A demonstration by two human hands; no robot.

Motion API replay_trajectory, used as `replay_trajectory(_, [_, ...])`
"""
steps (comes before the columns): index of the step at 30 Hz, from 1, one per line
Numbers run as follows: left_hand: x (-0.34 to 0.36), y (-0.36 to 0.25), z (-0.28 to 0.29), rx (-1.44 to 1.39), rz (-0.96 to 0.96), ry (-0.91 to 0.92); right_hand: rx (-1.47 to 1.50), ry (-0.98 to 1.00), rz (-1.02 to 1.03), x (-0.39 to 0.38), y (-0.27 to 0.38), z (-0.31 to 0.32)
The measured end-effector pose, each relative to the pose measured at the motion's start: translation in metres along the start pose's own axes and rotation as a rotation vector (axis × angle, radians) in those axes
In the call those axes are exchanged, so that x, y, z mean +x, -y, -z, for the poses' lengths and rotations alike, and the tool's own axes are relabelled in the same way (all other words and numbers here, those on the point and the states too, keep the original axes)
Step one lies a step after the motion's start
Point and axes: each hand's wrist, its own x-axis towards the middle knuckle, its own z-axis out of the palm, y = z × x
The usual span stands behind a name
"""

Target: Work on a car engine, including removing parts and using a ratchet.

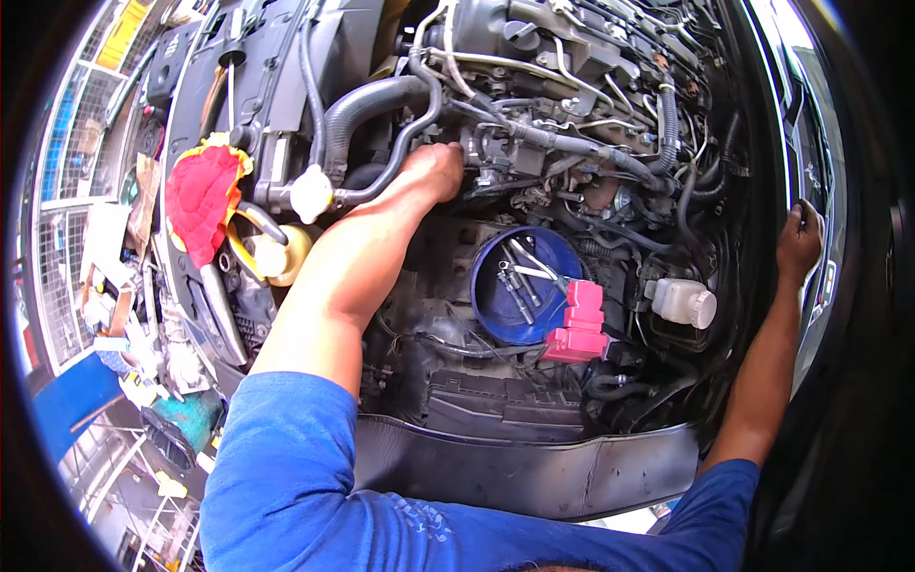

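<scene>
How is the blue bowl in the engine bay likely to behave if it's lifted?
The blue bowl is probably heavier than its size suggests, as metal tools lie inside. They look loose, so they'd likely slide if it tilts. The pink cover overlaps its edge in this view and might snag it.

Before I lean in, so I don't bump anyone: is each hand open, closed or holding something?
Left hand: fingers hidden beside the engine; cannot tell.
Right hand: partly curled; whether it holds anything cannot be told.
</scene>
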Motion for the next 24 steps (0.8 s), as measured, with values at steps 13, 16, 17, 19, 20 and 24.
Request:
replay_trajectory(13, [0.004, -0.001, 0.001, 0.053, -0.01, 0.091, -0.005, -0.004, -0.012, 0.001, -0.006, -0.003])
replay_trajectory(16, [0.007, 0.002, 0.005, 0.353, -0.265, 0.278, -0.009, -0.014, 0.006, 0.0, -0.006, -0.003])
replay_trajectory(17, [0.003, 0.002, 0.002, 0.02, -0.085, 0.112, -0.011, -0.006, -0.008, 0.0, -0.006, -0.003])
replay_trajectory(19, [0.001, 0.0, -0.003, -0.056, -0.034, -0.011, 0.009, -0.005, 0.014, 0.0, -0.006, -0.003])
replay_trajectory(20, [0.001, 0.0, -0.004, -0.107, 0.043, -0.099, -0.004, -0.019, 0.029, 0.0, -0.006, -0.003])
replay_trajectory(24, [0.008, 0.002, -0.007, -0.026, 0.029, -0.084, 0.056, -0.015, 0.042, 0.0, -0.006, -0.003])
